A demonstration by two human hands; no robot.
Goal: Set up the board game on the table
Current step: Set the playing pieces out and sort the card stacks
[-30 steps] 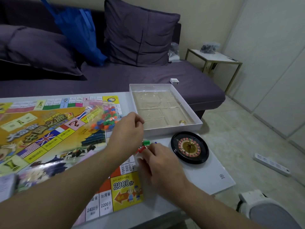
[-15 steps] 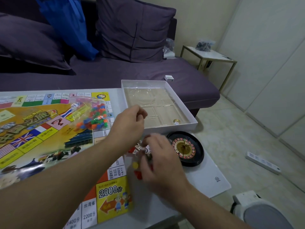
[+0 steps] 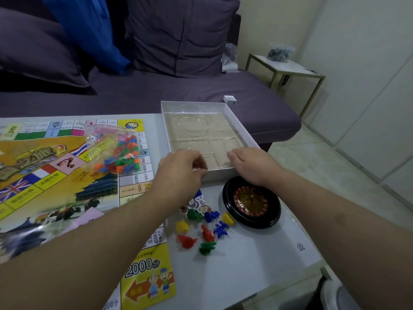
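Observation:
The game board lies open on the left of the white table. On the board lies a clear bag of small coloured pieces. Several loose coloured pawns and some cut-out character figures lie on the table beside the board's edge. A black roulette wheel sits right of them. Behind it stands the open white game box with a clear plastic insert. My left hand hovers at the box's near edge with curled fingers and nothing visible in them. My right hand reaches over the box's near right corner, its fingers hidden.
A purple sofa with cushions and a blue bag runs behind the table. A small white cube sits on the sofa behind the box. A side table stands at the far right. Tiled floor lies to the right.
The pawns now lie scattered on the table where both hands were working. Both hands have moved up to the box's near edge, the right hand furthest.

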